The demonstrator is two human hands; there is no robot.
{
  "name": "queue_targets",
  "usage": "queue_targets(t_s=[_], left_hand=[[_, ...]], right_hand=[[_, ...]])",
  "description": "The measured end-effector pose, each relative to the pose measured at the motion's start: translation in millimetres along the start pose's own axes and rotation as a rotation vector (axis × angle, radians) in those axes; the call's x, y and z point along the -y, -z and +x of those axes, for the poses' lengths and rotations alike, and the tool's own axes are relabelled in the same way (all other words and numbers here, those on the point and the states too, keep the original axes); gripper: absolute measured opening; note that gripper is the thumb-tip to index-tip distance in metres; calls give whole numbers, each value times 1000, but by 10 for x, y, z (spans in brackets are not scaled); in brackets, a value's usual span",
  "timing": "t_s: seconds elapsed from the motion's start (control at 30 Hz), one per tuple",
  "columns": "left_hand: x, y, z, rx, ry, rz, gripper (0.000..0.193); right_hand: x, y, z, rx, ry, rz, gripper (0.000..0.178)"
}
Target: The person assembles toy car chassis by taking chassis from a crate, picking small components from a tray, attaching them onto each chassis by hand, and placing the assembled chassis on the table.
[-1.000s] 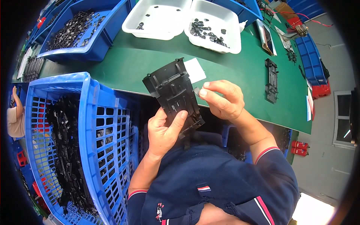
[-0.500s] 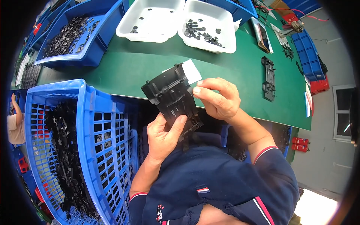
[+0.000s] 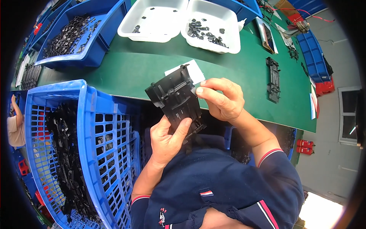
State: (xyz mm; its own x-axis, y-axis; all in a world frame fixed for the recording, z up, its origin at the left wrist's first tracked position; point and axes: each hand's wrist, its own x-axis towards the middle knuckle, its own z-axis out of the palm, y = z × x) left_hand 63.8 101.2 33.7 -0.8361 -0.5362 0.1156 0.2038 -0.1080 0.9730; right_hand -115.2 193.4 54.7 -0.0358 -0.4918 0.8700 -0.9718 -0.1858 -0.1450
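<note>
In the head view, the left hand [image 3: 167, 137] grasps the lower portion of the black molded part [image 3: 175, 93], thumb on the visible face. The part is held tilted at the near edge of the green table [image 3: 236, 65]. The right hand [image 3: 225, 101] is at the part's right edge, thumb and forefinger tips close together; whether they grip a small piece cannot be determined. White paper [image 3: 196, 72] is partly covered by the part. Two white trays [image 3: 160, 23] containing small black pieces stand beyond.

One held part [image 3: 178, 100], two white trays [image 3: 160, 23] [image 3: 220, 18]
</note>
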Motion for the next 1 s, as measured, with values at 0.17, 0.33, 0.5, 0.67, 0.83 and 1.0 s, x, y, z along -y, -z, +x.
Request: queue_targets(t_s=[0.17,0.33,0.5,0.67,0.83,1.0], left_hand=[[6,-30,12,-63,-62,46,22],[14,-36,11,-77,-122,149,20],[7,-34,6,-69,-141,195,18],[29,-48,-3,-62,-148,171,18],[51,-53,-24,-37,-123,140,20],[67,-86,-24,-82,-103,72,22]], right_hand=[[5,7,-5,10,0,-20,37],[31,3,-11,58,-37,-6,35],[51,-37,-4,53,-54,0,34],[46,-53,7,46,-54,20,33],[18,-83,-12,14,-45,20,34],[14,-88,-24,39,-28,35,35]])
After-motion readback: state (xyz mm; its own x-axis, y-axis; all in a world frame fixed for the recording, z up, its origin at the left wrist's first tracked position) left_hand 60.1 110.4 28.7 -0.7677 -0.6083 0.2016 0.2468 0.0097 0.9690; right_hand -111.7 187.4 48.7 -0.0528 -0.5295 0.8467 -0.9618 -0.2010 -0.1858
